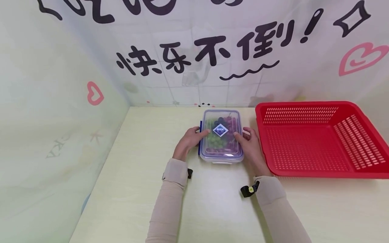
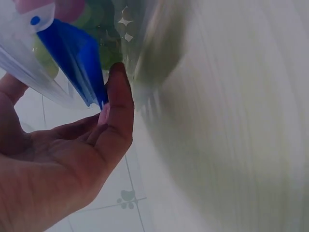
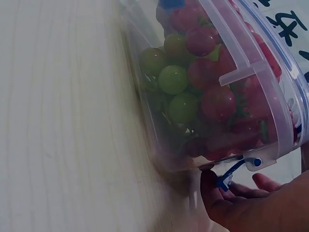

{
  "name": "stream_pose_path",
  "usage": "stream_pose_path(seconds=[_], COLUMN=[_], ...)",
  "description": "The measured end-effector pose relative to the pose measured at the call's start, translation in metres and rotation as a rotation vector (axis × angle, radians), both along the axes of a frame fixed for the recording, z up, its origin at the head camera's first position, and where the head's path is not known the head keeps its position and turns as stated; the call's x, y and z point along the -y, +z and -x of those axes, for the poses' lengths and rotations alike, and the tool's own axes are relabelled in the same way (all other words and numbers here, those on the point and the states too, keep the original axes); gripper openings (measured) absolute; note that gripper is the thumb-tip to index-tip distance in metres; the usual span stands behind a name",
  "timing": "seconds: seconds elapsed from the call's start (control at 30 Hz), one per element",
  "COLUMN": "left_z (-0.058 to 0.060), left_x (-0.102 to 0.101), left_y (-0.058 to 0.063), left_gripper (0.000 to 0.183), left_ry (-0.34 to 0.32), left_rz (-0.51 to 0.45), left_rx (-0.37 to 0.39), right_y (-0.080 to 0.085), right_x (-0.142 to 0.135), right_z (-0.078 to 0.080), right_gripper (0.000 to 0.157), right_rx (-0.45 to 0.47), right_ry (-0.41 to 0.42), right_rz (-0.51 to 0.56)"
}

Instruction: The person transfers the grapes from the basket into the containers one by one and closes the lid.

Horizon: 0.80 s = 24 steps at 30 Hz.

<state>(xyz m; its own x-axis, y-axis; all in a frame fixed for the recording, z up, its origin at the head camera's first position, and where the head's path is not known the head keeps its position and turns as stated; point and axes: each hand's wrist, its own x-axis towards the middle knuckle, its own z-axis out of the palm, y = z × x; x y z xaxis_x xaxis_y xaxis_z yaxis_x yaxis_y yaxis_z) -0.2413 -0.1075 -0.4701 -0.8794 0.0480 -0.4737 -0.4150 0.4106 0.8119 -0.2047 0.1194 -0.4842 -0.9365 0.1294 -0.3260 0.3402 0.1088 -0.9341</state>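
Observation:
A clear plastic food container (image 1: 221, 148) with a blue-edged lid lies on the table, green, red and dark grapes (image 3: 212, 96) showing through its walls. My left hand (image 1: 189, 139) is at its left side, thumb over the lid's edge and fingertips against the blue side latch (image 2: 77, 63), which stands out from the wall. On the opposite side my right hand (image 1: 250, 143) has its thumb on the lid and its fingers at another blue latch (image 3: 228, 180), also swung outward. A diamond-shaped label (image 1: 220, 130) is on the lid.
A red perforated plastic basket (image 1: 307, 173) stands close to the right of my right hand. The pale table (image 1: 146, 162) ends at a printed cloth backdrop (image 1: 176, 91) behind the container, and another sheet (image 1: 60, 118) hangs along the left.

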Motion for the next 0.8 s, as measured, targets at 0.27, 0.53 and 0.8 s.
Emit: stream_pose_path(seconds=[0.27, 0.53, 0.8], left_z=[0.0004, 0.0002, 0.0007], left_x=[0.001, 0.0011, -0.0035], left_y=[0.0025, -0.001, -0.0025], left_gripper=[0.081, 0.074, 0.068], left_ry=[0.024, 0.049, 0.027], left_rz=[0.009, 0.011, -0.018], left_rx=[0.001, 0.005, -0.01], right_y=[0.0002, -0.0012, -0.0014], right_x=[0.001, 0.0042, 0.0046], right_z=[0.0018, 0.0023, 0.0023], right_gripper=[0.058, 0.06, 0.068], right_rx=[0.05, 0.06, 0.042], right_ry=[0.002, -0.032, -0.119], right_rz=[0.019, 0.034, 0.031])
